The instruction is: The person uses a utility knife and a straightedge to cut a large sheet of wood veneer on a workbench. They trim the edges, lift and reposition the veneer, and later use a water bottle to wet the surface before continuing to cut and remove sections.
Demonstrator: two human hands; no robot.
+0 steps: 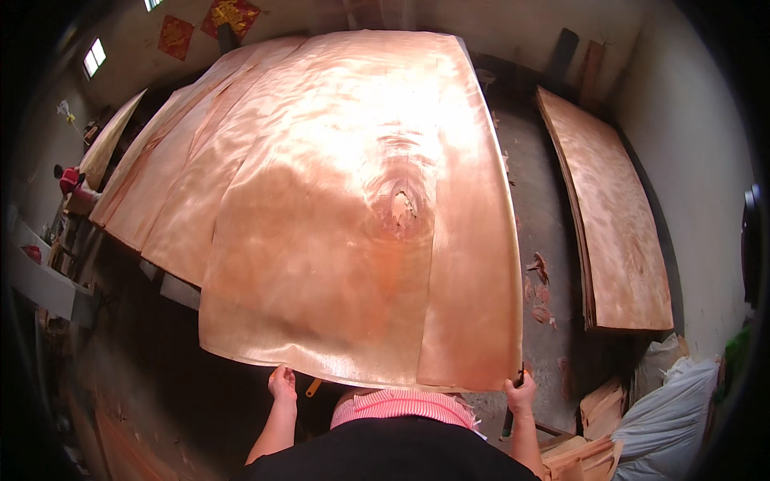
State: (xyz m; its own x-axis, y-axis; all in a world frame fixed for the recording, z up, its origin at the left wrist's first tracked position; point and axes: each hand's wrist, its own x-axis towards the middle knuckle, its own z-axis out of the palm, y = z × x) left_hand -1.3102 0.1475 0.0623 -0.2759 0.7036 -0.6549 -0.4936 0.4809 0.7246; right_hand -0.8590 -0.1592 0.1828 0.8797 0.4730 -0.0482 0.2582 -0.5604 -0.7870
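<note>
A large wood veneer sheet [313, 288] lies before me over other overlapping sheets. It has a ragged knot hole [403, 206] right of its middle, and a narrower veneer strip [472, 270] runs along its right side. At the near edge, my left hand [283, 383] pinches the sheet's rim between thumb and fingers. My right hand [521, 394] is at the near right corner, closed around a small dark tool [520, 379] whose exact kind I cannot make out. Under the near edge, beside my left hand, an orange handle-like piece [313, 388] shows.
A stack of veneer sheets [613, 222] lies along the right wall. Veneer scraps [540, 267] litter the floor between. At lower right are a pale sack [668, 415] and broken veneer pieces [601, 409]. Another person [72, 180] is at the far left, beside more sheets.
</note>
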